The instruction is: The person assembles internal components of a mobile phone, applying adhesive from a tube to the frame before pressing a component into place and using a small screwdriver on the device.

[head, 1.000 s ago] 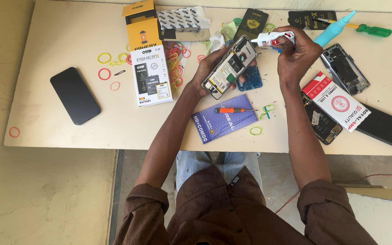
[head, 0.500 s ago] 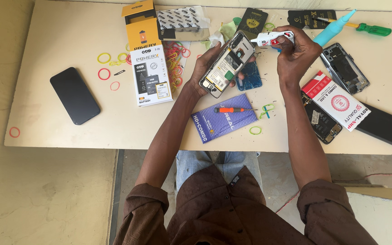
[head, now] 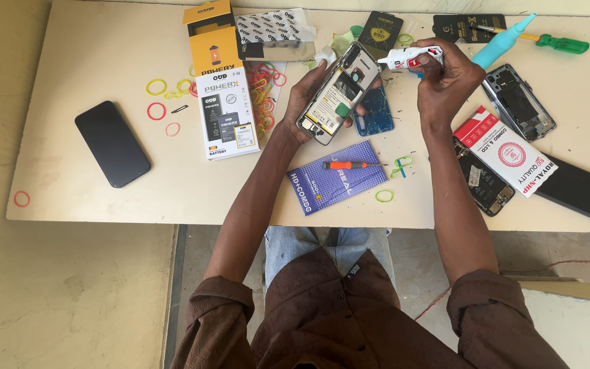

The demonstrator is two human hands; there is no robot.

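My left hand (head: 308, 96) holds an opened phone (head: 339, 92) with its back off, tilted above the table, its inner parts showing. My right hand (head: 448, 82) grips a small white glue tube (head: 411, 57), its nozzle pointing left toward the phone's top edge. Under the phone lies a blue phone back cover (head: 375, 113). An orange-handled screwdriver (head: 349, 165) rests on a purple packet (head: 338, 176) near the table's front edge.
A black phone (head: 112, 143) lies at the left. A white battery box (head: 225, 113) and a yellow box (head: 209, 34) stand left of my hands. Coloured rubber bands (head: 165, 102), opened phones (head: 517, 101), a red-white packet (head: 507, 152), a teal bottle (head: 503, 42) and a green screwdriver (head: 554, 42) lie around.
My left hand has raised and tilted the opened phone slightly toward the glue tube. The right hand stays in about the same place.
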